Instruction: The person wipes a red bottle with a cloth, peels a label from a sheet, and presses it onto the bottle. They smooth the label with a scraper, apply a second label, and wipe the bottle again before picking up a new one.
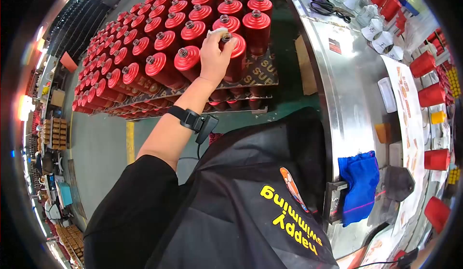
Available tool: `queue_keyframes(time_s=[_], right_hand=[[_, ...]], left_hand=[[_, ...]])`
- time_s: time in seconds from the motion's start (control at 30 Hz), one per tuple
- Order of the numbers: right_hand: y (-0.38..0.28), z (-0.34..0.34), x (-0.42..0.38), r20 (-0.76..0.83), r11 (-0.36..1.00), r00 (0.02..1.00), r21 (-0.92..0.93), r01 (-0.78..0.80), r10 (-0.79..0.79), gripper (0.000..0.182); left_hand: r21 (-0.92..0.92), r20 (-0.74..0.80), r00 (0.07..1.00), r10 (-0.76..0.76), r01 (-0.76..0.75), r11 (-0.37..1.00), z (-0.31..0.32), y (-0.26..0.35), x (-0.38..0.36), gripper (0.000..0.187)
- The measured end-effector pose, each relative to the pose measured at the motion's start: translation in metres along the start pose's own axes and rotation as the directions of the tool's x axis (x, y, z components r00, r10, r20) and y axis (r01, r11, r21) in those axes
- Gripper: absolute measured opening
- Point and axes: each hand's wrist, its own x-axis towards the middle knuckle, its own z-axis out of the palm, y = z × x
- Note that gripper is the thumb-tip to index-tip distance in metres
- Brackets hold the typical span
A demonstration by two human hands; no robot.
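My left hand [217,52] reaches out over the near corner of a stack of red bottles. Its fingers are closed on a crumpled white cloth [218,31], right at the bare neck of a glossy red bottle [238,52]. Thumb and fingers partly hide that neck. A black strap with a small device [193,121] is around my left wrist. At the bottom right edge, a strip of skin beside a black device appears to be my right hand [426,250], its fingers hidden.
More red bottles [164,41] stand in close rows on a printed board [260,70], above another layer. On the right runs a metal table [347,100] with scissors [328,6], a blue cloth [358,187], clear glass bottles [366,16] and red cups [430,95].
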Motion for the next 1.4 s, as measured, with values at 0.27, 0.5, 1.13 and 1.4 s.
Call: queue_keyframes(time_s=[0.27, 0.5, 1.13, 1.4], right_hand=[[-0.081, -0.139, 0.042, -0.248, 0.944, 0.957, 0.249, 0.214, -0.151, 0.031], [-0.239, -0.197, -0.045, -0.325, 0.761, 0.855, 0.400, 0.511, -0.404, 0.025], [-0.351, -0.002, -0.211, 0.236, 0.231, 0.929, 0.924, -0.305, 0.285, 0.047], [-0.341, 0.011, -0.211, 0.254, 0.129, 0.940, 0.949, -0.287, 0.228, 0.048]], left_hand=[[0.277, 0.065, 0.997, 0.043, -0.060, 0.959, -0.005, -0.003, -0.006, 0.032], [-0.248, 0.386, 0.915, 0.116, -0.019, 0.969, 0.021, 0.137, 0.029, 0.051], [0.237, 0.634, -0.360, 0.684, 0.933, 0.271, 0.179, 0.347, -0.035, 0.058], [0.217, 0.675, -0.409, 0.614, 0.906, 0.365, 0.182, 0.357, -0.031, 0.067]])
